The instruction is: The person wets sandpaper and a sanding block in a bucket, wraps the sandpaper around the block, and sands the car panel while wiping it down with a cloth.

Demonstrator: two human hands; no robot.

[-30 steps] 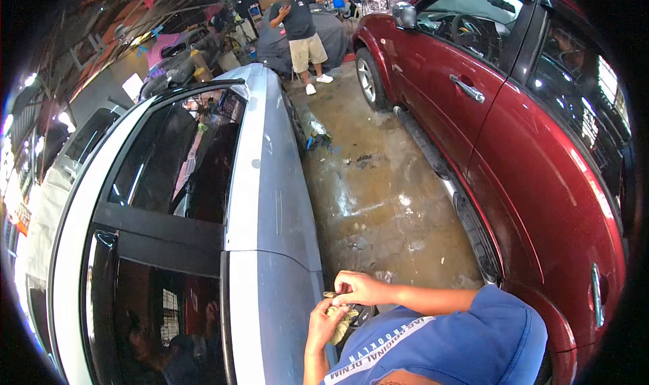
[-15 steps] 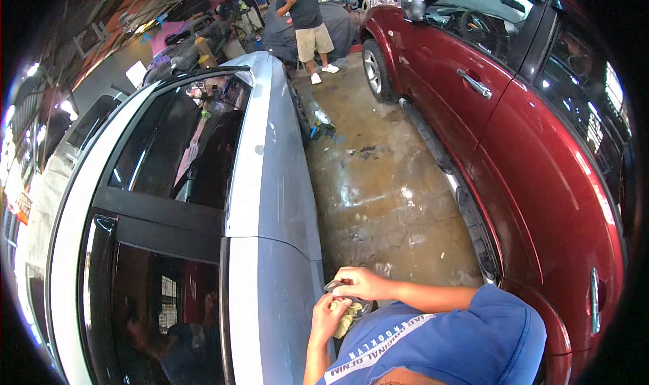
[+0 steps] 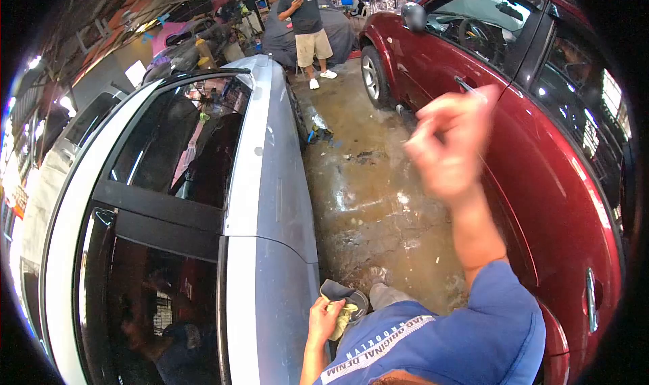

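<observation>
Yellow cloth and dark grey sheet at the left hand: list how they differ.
Colour: the yellow cloth is pale; the dark grey sheet is nearly black.
Shape: the cloth is crumpled; the sheet looks smoother and flatter.
Position: in the picture, the sheet shows above the cloth.
Shared: both are at the left hand.

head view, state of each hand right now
Left hand: closed, holding a yellow cloth and a dark sheet.
Right hand: partly curled, too blurred to tell if it holds anything.
</observation>
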